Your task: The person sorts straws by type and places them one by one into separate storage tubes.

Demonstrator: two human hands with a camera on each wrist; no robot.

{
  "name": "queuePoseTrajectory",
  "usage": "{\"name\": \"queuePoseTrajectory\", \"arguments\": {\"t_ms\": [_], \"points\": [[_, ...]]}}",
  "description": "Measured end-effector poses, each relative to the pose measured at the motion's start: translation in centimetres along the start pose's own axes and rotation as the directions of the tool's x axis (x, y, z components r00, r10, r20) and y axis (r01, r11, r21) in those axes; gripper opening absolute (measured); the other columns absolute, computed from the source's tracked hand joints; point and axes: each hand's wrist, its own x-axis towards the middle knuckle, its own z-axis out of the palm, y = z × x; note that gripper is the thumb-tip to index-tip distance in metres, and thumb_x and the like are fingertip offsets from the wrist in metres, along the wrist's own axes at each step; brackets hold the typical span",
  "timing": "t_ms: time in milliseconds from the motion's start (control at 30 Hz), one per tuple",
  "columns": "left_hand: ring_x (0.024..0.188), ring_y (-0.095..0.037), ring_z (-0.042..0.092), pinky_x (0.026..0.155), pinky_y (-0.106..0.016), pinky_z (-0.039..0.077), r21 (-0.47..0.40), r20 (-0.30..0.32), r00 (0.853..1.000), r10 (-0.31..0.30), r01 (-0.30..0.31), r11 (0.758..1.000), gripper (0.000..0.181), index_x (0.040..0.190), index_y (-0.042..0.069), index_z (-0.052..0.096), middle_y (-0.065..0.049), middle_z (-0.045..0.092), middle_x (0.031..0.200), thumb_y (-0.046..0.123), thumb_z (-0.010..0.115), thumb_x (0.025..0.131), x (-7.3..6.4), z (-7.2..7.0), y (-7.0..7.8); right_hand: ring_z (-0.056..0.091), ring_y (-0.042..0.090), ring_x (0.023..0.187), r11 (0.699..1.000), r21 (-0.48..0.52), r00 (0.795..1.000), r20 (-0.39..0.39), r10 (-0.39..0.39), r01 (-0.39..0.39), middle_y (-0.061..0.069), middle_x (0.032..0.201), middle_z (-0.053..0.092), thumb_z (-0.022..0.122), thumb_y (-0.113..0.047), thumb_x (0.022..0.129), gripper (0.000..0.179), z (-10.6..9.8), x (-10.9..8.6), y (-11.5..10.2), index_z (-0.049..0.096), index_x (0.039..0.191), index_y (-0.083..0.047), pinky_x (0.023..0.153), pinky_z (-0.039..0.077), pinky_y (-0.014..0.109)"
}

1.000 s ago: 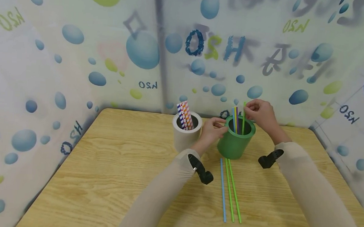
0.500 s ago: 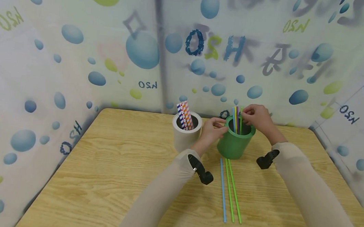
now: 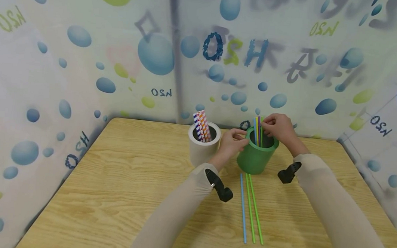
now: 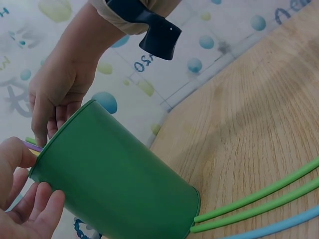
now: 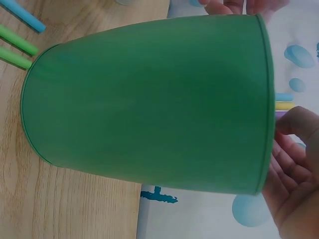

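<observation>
My right hand (image 3: 281, 127) pinches the upper part of a green straw (image 3: 261, 137), which stands inside the green bucket (image 3: 255, 160). Blue, yellow and purple straws (image 3: 255, 131) lean together beside it. At the bucket's left rim, my left hand (image 3: 230, 144) holds the edge between thumb and fingers; the left wrist view shows the left hand (image 4: 25, 199) close against the rim. On the table in front of the bucket lie a blue straw (image 3: 243, 208) and two green straws (image 3: 255, 209). The straws' lower ends inside the bucket are hidden.
A white bucket (image 3: 201, 153) with several patterned paper straws (image 3: 201, 126) stands left of the green one, close to my left hand. Both stand near the back edge of the wooden table (image 3: 131, 180), before a printed cloth wall (image 3: 194, 82).
My right hand has moved down and left, bringing the green straw lower in the bucket and against the other straws. My left hand stays at the rim.
</observation>
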Motion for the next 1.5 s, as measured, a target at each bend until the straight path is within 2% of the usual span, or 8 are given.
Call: {"name": "queuePoseTrajectory", "arguments": {"t_ms": [367,567,667,800,900,1033,1233,1500], "points": [[0.056,-0.012,0.054,0.056,-0.024,0.054,0.015,-0.005,1.0,-0.003,0.003,1.0,0.025,0.103,0.003,0.065,-0.002,0.055,0.078,0.002,0.067,0.078,-0.1,0.1,0.1,0.065,0.031,0.071,1.0,-0.007,0.998,0.053,-0.015,0.015,0.023,0.085,0.063,0.056,-0.017,0.091,0.03,-1.3,-2.0,-0.5,0.057,0.105,0.009,0.062,0.056,0.037],[0.056,-0.012,0.054,0.057,-0.025,0.054,0.022,0.0,1.0,-0.007,0.007,1.0,0.025,0.104,0.004,0.065,-0.002,0.055,0.079,0.003,0.067,0.079,-0.1,0.2,-0.1,0.063,0.021,0.066,1.0,0.009,0.997,0.079,-0.022,0.021,0.019,0.082,0.063,0.057,-0.016,0.09,0.029,-2.1,-3.7,0.1,0.057,0.104,0.009,0.059,0.055,0.031],[0.062,-0.026,0.06,0.061,-0.03,0.055,0.013,-0.002,1.0,-0.013,0.013,1.0,0.025,0.104,0.004,0.065,-0.003,0.055,0.079,0.003,0.068,0.079,-0.1,0.2,0.0,0.062,0.017,0.065,0.999,0.031,0.996,0.087,-0.034,0.032,0.019,0.083,0.063,0.058,-0.014,0.09,0.027,-2.4,-4.6,0.2,0.057,0.104,0.008,0.058,0.055,0.028],[0.066,-0.03,0.061,0.061,-0.029,0.055,0.005,-0.007,1.0,-0.017,0.017,1.0,0.025,0.103,0.004,0.065,-0.003,0.055,0.079,0.002,0.068,0.078,0.0,0.2,0.1,0.062,0.014,0.067,0.998,0.048,0.993,0.11,-0.036,0.03,0.018,0.083,0.063,0.058,-0.014,0.09,0.025,-2.6,-5.9,0.3,0.057,0.103,0.007,0.059,0.055,0.028],[0.059,-0.019,0.058,0.057,-0.024,0.054,0.007,-0.009,1.0,-0.015,0.015,1.0,0.025,0.103,0.004,0.065,-0.003,0.055,0.079,0.002,0.069,0.078,0.1,0.2,0.1,0.062,0.012,0.067,0.998,0.058,0.992,0.115,-0.043,0.037,0.016,0.083,0.063,0.058,-0.015,0.09,0.025,-2.6,-6.8,0.6,0.057,0.103,0.006,0.06,0.055,0.029],[0.058,-0.016,0.056,0.056,-0.024,0.054,0.007,-0.008,1.0,-0.011,0.011,1.0,0.025,0.103,0.004,0.066,-0.003,0.055,0.079,0.003,0.068,0.078,0.0,0.2,0.1,0.062,0.01,0.067,0.994,0.096,0.993,0.102,-0.056,0.047,0.013,0.082,0.064,0.059,-0.015,0.09,0.026,-2.2,-8.0,1.0,0.058,0.104,0.008,0.06,0.056,0.03],[0.065,-0.024,0.06,0.057,-0.025,0.054,0.009,-0.011,1.0,-0.013,0.013,1.0,0.025,0.102,0.004,0.066,-0.004,0.056,0.079,0.002,0.068,0.078,-0.2,0.1,0.2,0.062,0.011,0.067,0.99,0.142,0.992,0.123,-0.03,0.012,0.012,0.082,0.064,0.06,-0.012,0.089,0.026,-0.9,-9.5,1.6,0.058,0.103,0.01,0.059,0.056,0.031],[0.075,-0.037,0.062,0.064,-0.035,0.056,-0.009,-0.007,1.0,-0.016,0.016,1.0,0.025,0.103,0.004,0.065,-0.005,0.057,0.08,0.002,0.068,0.078,-0.2,0.0,0.2,0.063,0.029,0.071,0.98,0.192,0.979,0.202,0.002,-0.042,0.015,0.082,0.063,0.059,-0.011,0.089,0.027,2.1,-11.0,3.3,0.057,0.104,0.011,0.06,0.056,0.036]]}}
